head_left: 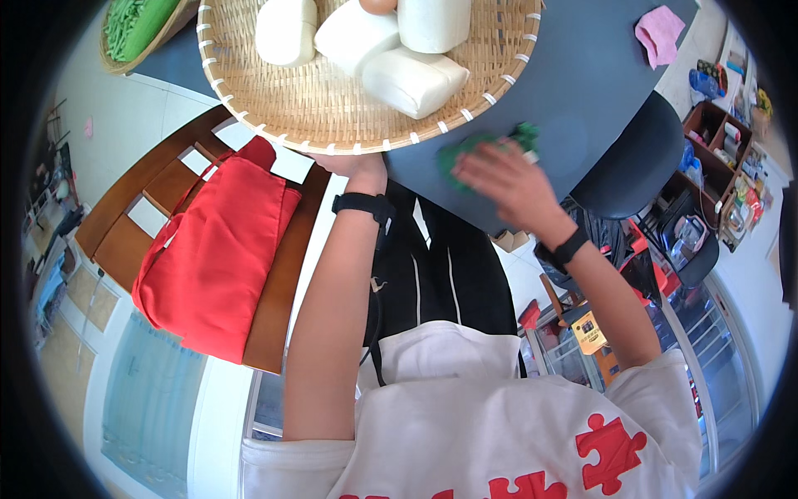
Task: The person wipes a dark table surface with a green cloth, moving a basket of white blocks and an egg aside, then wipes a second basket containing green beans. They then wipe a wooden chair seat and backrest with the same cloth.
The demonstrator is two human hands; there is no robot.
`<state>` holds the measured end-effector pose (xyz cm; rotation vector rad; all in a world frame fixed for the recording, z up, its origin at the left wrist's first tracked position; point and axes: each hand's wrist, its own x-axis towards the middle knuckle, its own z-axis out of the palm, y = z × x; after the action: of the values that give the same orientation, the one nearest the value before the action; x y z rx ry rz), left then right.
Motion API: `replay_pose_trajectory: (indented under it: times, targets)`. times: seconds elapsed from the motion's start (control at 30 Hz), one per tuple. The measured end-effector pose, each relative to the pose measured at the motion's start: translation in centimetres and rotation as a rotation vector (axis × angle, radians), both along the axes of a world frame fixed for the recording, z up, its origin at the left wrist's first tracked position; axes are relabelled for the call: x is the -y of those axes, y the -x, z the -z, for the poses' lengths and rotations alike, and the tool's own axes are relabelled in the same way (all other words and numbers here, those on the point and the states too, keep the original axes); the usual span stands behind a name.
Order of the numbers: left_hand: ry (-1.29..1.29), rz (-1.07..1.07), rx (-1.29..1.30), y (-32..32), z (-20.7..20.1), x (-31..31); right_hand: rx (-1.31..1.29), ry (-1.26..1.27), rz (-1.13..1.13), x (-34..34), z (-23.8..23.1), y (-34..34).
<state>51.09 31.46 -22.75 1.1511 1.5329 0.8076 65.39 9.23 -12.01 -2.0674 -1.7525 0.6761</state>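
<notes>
Fingers of the right hand (509, 181) lie flat, outstretched over a partly covered green cloth (451, 158) on the grey table (582, 91), just off the basket (237, 108)'s near right rim. The left hand (355, 166) reaches beneath the basket, cut off by the view's top; its hidden fingers' state cannot be told. A wooden chair (281, 291) stands left of the basket.

table (582, 108): dark blue-grey top | near front edge: green cloth (451, 156), bunched, on the surface | close to right edge: pink cloth (659, 35), crumpled | front left: round woven tray (349, 108), overhanging the edge, contact underneath hidden | left end: second woven basket (166, 40), partly out of view, support unclear
</notes>
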Motion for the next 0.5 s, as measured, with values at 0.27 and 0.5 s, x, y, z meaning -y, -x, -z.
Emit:
replay_pose_trajectory:
  times: [0.27, 0.5]
  targets:
    - [0.066, -0.083, -0.006, -0.4, -1.1, -0.1, 0.124, -0.234, 0.875, -7.2, 2.6, -3.0]
    - [0.33, -0.159, 0.286, 0.6, -0.3, 0.4, 0.016, 0.023, 0.138, -2.2, -1.5, -1.5]
